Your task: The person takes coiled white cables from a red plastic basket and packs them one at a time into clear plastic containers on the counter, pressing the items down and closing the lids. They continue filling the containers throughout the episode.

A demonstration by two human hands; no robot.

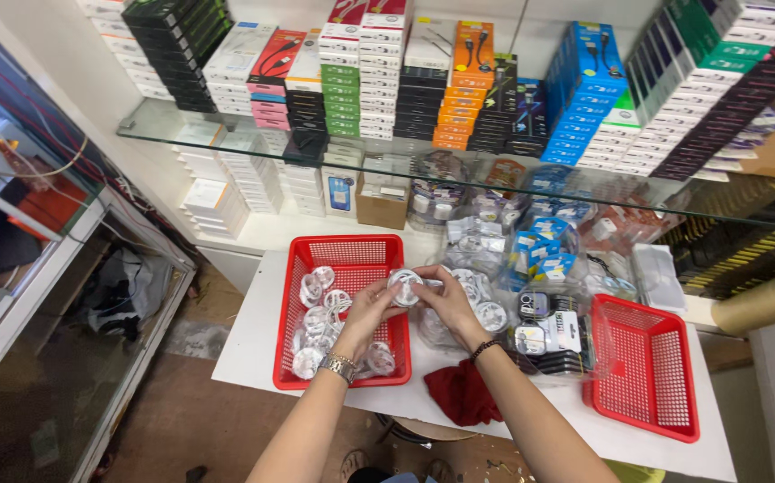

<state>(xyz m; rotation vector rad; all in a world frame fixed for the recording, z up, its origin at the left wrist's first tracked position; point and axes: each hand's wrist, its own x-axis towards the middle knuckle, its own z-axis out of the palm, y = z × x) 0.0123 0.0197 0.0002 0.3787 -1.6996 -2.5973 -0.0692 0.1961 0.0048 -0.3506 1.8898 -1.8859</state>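
Both hands pinch one coiled white cable in a clear crinkly bag.

Left hand (pixel 365 313) and right hand (pixel 448 300) close fingertips on the bagged cable (pixel 404 286), held above the red mesh plastic basket (pixel 352 252) of similar round coils, on a smooth white table (pixel 244 344).

white table (pixel 253 331), glass shelf (pixel 226 143), brown floor (pixel 191 420).
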